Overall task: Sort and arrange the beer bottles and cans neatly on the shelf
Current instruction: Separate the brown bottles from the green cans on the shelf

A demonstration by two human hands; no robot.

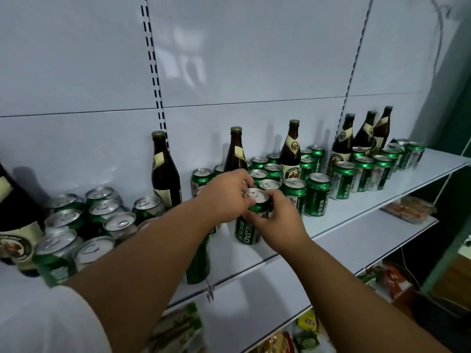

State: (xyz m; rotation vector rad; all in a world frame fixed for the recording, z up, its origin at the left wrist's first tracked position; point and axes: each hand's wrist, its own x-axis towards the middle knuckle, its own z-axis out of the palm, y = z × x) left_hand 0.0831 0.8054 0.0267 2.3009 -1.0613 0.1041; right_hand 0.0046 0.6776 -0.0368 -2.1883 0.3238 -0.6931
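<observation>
Both hands, left hand point(224, 194) and right hand point(277, 220), grip one green can point(252, 217) near the shelf point(356, 215) front edge, mid-shelf; packed cans point(317, 194) stand just beside it. A careless nudge could topple those neighbours or the bottle point(235, 151) behind.

Retail shop: slotted-upright shelving point(331, 225) stocked with beer cans point(317, 194) and bottles point(290, 154), packaged snacks point(405, 207) on lower right shelves

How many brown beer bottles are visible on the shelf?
7: one at the far left edge, three spaced along the back wall, and three clustered at right. Others may be hidden.
</observation>
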